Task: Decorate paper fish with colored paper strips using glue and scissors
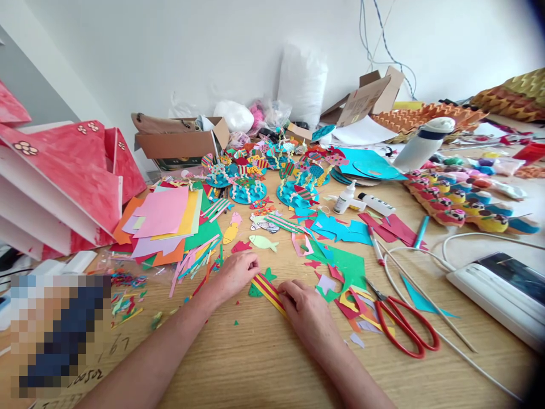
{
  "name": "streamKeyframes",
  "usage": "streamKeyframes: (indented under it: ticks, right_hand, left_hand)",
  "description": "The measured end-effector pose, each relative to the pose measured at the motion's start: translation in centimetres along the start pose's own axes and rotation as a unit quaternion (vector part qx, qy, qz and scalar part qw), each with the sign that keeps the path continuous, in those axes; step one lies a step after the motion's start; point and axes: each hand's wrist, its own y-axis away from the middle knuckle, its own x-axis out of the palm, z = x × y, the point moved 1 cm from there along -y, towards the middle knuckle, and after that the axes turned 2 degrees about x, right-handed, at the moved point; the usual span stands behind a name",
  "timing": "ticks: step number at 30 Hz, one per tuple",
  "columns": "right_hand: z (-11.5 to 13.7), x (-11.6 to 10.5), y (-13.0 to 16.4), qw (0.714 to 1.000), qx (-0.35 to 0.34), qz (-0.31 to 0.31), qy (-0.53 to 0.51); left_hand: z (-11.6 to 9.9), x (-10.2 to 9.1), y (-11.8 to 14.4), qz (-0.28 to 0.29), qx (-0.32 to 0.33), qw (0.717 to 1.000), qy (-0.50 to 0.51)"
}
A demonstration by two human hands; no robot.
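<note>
A person's two bare hands rest on a wooden tabletop crowded with craft paper. Between them lies a yellow paper piece with red stripes, the landmark here, flat on the wood and angled from upper left to lower right. The left hand sits at its upper left end, fingers curled together and pressing on that end. The right hand lies at its lower right end, fingers flat and close together on the paper's edge. A green paper scrap peeks out from under the striped piece.

Just right of the striped piece is a heap of green, red and yellow offcuts, and beyond it red-handled scissors, blades closed. Behind the striped piece lie small paper fish. Far behind stand blue paper plates with decorated fish on curled strips. Behind and left is a stack of coloured paper sheets. Behind and right lie a glue bottle and a glue stick.
</note>
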Motion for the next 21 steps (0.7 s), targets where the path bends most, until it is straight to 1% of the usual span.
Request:
streamKeyframes:
  ticks: [6, 14, 21]
  right_hand:
    - [0.08, -0.1, 0.07, 1.0, 0.004, 0.004, 0.002]
    - [0.02, 0.08, -0.03, 1.0, 0.003, -0.007, -0.003]
    - [0.04, -0.03, -0.04, 1.0, 0.013, -0.004, 0.008]
  left_hand:
    - [-0.19, -0.11, 0.04, 0.004, -0.006, 1.0, -0.003]
    - [0.4, 0.19, -0.02, -0.003, 0.014, 1.0, -0.007]
    - [0.3, 0.08, 0.01, 0.001, 0.014, 1.0, -0.012]
